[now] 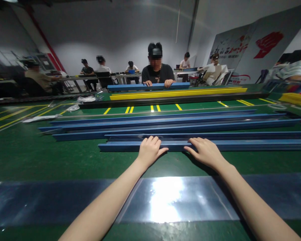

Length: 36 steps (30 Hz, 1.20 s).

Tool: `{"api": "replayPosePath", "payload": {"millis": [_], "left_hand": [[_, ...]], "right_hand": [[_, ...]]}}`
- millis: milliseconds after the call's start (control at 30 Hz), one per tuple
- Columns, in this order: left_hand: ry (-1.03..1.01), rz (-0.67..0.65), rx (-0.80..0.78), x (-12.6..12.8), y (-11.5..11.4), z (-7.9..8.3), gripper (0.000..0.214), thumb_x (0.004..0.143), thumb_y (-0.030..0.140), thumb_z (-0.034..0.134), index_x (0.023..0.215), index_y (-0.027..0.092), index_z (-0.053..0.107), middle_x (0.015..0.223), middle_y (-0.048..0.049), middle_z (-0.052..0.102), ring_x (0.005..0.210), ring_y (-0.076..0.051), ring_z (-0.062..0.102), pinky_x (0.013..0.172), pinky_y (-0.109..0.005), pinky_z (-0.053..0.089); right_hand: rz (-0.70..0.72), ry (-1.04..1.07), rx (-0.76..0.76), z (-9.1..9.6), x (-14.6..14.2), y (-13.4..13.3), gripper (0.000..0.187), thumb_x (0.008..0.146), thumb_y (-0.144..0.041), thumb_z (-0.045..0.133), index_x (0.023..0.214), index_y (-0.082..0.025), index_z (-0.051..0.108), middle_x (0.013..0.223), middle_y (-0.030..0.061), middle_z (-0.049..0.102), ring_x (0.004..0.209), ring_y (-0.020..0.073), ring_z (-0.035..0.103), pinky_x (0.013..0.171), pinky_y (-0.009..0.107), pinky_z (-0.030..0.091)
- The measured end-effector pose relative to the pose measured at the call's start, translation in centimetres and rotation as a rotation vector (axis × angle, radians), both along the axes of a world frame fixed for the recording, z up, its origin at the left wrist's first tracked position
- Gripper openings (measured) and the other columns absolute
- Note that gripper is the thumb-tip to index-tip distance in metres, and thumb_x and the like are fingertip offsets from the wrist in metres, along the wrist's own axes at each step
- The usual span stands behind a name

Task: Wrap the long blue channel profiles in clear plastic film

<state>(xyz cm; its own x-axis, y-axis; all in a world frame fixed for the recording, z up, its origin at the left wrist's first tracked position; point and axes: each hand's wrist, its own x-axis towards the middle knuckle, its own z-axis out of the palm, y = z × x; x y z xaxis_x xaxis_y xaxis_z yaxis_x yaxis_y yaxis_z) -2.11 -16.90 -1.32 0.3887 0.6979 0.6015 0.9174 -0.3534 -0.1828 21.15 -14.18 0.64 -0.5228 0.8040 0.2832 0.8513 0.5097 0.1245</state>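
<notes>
Both my hands rest on the nearest long blue bar (253, 145), which lies across the green work surface (40, 157). My left hand (149, 150) has its fingers curled over the bar's top edge with the thumb stretched along its near side. My right hand (204, 151) lies over the bar with the fingers bent onto it. A wide strip of clear glossy film (165, 197) lies flat under my forearms, close to me.
Several more blue bars (165, 129) lie stacked behind the near one. Farther back are a yellow bar (178, 92) and a black one (165, 100). A person across the surface holds a blue bar (130, 87). Other people sit at tables behind.
</notes>
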Motion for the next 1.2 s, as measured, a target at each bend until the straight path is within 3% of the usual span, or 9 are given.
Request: {"api": "replayPosePath", "payload": {"millis": [400,800,1200], "left_hand": [[-0.046,-0.027,-0.013,-0.01,0.01,-0.01,0.037,0.080,0.051,0.045,0.075,0.016,0.056,0.081,-0.0057,0.061,0.074,-0.017,0.053,0.060,-0.029,0.032],[-0.068,0.004,-0.015,0.02,-0.02,-0.13,0.041,0.081,0.053,0.043,0.068,0.016,0.056,0.063,-0.0036,0.058,0.063,-0.016,0.052,0.055,-0.028,0.029],[-0.042,0.027,-0.008,0.08,-0.03,-0.07,0.041,0.081,0.053,0.043,0.063,0.017,0.054,0.059,-0.0032,0.058,0.059,-0.015,0.052,0.054,-0.028,0.027]], "right_hand": [[-0.039,0.013,-0.040,-0.11,0.36,0.28,0.046,0.085,-0.053,0.031,0.096,-0.018,0.059,0.091,0.0087,0.065,0.083,0.0209,0.058,0.068,0.030,0.037],[-0.015,0.004,-0.016,-0.27,0.35,0.29,0.045,0.086,-0.051,0.031,0.095,-0.017,0.058,0.092,0.0089,0.065,0.083,0.0207,0.058,0.069,0.030,0.036],[-0.030,0.007,-0.018,-0.22,0.27,0.19,0.044,0.086,-0.051,0.031,0.095,-0.017,0.058,0.090,0.0085,0.065,0.082,0.0205,0.058,0.068,0.030,0.036]]}}
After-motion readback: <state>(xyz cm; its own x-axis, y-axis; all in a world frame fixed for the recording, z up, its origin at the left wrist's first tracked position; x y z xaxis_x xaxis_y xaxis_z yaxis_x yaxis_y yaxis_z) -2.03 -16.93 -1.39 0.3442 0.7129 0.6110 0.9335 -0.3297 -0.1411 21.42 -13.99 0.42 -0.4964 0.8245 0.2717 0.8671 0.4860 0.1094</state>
